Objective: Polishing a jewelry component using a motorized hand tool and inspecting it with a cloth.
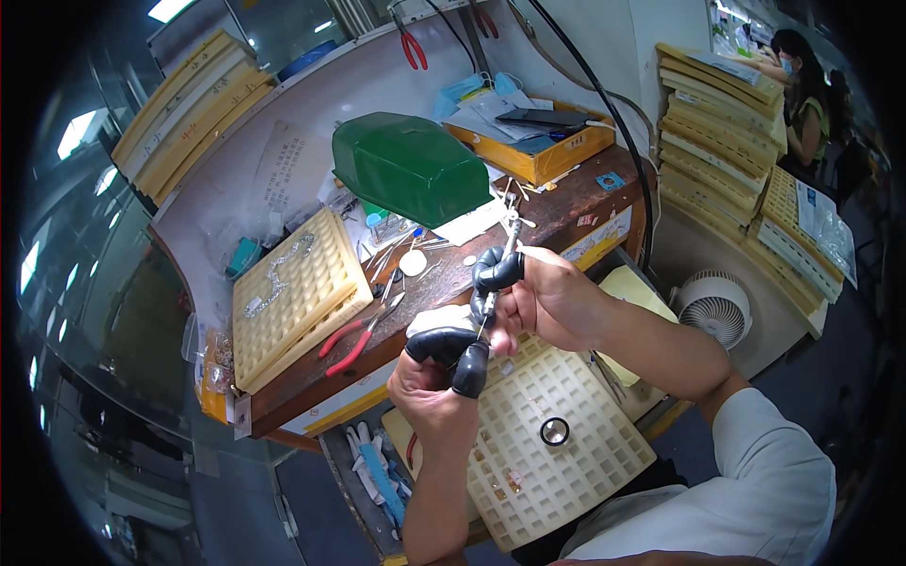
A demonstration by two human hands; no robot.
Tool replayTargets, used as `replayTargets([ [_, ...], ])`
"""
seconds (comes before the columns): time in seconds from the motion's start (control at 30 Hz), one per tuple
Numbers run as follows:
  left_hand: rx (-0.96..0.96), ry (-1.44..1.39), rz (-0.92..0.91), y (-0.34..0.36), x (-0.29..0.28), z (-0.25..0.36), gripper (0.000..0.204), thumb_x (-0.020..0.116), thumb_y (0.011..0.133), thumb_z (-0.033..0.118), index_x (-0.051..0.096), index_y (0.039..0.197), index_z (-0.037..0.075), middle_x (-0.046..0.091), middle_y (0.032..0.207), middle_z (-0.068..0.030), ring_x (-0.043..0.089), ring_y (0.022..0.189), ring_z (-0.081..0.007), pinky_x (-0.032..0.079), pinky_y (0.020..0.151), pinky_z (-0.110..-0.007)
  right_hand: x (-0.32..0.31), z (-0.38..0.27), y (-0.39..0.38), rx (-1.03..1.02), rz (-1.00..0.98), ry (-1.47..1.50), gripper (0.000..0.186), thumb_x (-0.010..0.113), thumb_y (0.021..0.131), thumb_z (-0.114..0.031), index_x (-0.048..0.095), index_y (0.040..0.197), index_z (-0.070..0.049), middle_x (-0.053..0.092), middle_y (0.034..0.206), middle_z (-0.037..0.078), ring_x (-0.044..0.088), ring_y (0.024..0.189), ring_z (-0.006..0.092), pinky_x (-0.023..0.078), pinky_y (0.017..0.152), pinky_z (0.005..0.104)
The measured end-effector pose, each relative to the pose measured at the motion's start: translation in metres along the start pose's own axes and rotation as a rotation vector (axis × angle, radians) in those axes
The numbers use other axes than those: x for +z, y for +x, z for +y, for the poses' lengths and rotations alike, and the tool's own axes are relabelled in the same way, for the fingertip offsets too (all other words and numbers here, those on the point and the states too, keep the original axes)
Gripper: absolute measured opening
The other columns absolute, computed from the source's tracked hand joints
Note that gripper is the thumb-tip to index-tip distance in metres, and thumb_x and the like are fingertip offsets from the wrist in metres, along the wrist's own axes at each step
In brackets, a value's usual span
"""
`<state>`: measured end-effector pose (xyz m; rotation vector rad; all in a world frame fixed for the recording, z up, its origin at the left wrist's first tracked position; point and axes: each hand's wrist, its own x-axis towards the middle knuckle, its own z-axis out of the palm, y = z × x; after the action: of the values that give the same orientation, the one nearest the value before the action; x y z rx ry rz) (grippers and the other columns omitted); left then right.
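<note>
My right hand (543, 297), black covers on some fingers, is wrapped round a slim metal handpiece (511, 236). The tool's thin tip points down toward my left hand (436, 363). Black finger covers also sit on my left thumb and index finger, which are pinched together right at that tip. Whatever they hold is too small and covered to make out. Below both hands lies a cream tray (590, 472) with a grid of square pockets. On it rest a round black-rimmed lens-like piece (554, 431) and several tiny gold-coloured bits (508, 483).
Red-handled pliers (349, 344) lie on the wooden bench left of my hands. Beyond them stands another cream tray (293, 302) with a silvery chain (276, 274). A green machine cover (406, 165) and wooden box (538, 156) occupy the back. Stacked trays (713, 141) and a white fan (714, 309) stand right.
</note>
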<state>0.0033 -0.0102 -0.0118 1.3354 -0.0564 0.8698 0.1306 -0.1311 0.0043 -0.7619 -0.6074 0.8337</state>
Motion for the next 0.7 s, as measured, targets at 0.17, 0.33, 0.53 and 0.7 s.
replayTargets([
  [0.17, 0.013, -0.045, -0.021, 0.0, 0.0, -0.001, 0.019, 0.072, 0.076, -0.002, 0.062, 0.092, -0.003, 0.067, 0.084, -0.0073, 0.063, 0.075, -0.0117, 0.05, 0.075, -0.024, 0.002, -0.004, -0.002, -0.013, -0.021, -0.074, 0.029, 0.034, 0.101, -0.026, 0.047, 0.105, -0.001, 0.062, 0.084, 0.018, 0.068, 0.066, 0.027, 0.056, 0.055, 0.0372],
  [0.33, -0.058, -0.103, -0.033, 0.002, 0.001, -0.003, 0.018, 0.071, 0.076, -0.002, 0.063, 0.093, -0.003, 0.066, 0.082, -0.0066, 0.057, 0.068, -0.0086, 0.043, 0.063, -0.02, -0.008, -0.003, 0.002, 0.054, -0.09, -0.02, 0.028, 0.042, 0.102, -0.028, 0.048, 0.103, -0.001, 0.064, 0.086, 0.019, 0.07, 0.069, 0.0266, 0.057, 0.056, 0.0375],
  [0.53, -0.097, -0.203, -0.051, 0.006, -0.004, 0.0, 0.017, 0.07, 0.078, -0.002, 0.064, 0.093, -0.003, 0.064, 0.079, -0.0046, 0.051, 0.063, -0.0049, 0.034, 0.053, -0.017, -0.014, -0.003, -0.001, -0.063, -0.217, 0.072, 0.027, 0.063, 0.096, -0.018, 0.05, 0.109, 0.001, 0.067, 0.089, 0.016, 0.072, 0.083, 0.0303, 0.061, 0.069, 0.0395],
  [0.7, -0.086, -0.168, -0.047, 0.007, -0.004, 0.0, 0.016, 0.07, 0.078, -0.001, 0.064, 0.093, -0.003, 0.064, 0.079, -0.0044, 0.051, 0.063, -0.005, 0.035, 0.054, -0.017, -0.024, -0.009, 0.003, -0.073, -0.249, 0.047, 0.023, 0.059, 0.097, -0.014, 0.052, 0.113, 0.002, 0.067, 0.109, 0.022, 0.073, 0.09, 0.0295, 0.061, 0.079, 0.0433],
])
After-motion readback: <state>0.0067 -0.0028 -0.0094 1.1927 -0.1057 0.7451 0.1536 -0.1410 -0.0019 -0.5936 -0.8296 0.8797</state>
